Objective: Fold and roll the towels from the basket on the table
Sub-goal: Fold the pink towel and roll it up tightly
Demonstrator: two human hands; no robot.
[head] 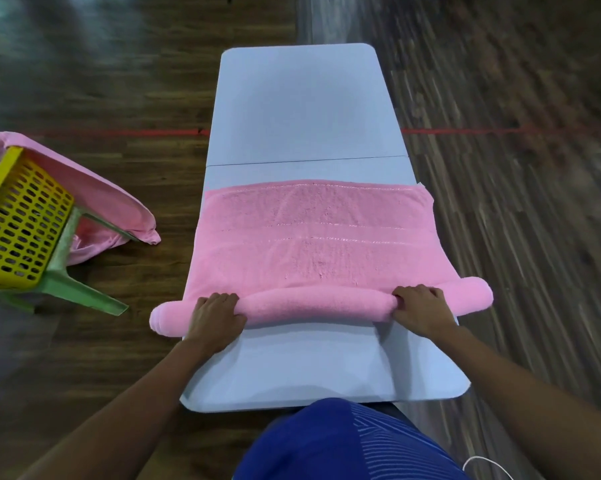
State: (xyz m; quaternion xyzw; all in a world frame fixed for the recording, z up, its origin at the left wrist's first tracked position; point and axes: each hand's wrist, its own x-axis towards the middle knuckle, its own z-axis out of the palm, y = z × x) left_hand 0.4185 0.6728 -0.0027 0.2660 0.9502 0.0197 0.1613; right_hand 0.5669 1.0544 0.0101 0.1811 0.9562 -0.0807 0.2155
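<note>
A pink towel (313, 237) lies folded across the grey table (306, 109), its near edge wound into a roll (313, 304) that overhangs both table sides. My left hand (217, 318) grips the roll near its left end, fingers curled over the top. My right hand (422, 306) grips it near the right end in the same way. The flat part of the towel stretches away from the roll toward the table's middle seam.
A yellow perforated basket (18, 223) sits on a green plastic stool (70, 282) to the left, with another pink towel (94, 188) hanging out of it toward the wooden floor. A red line (465, 130) crosses the floor.
</note>
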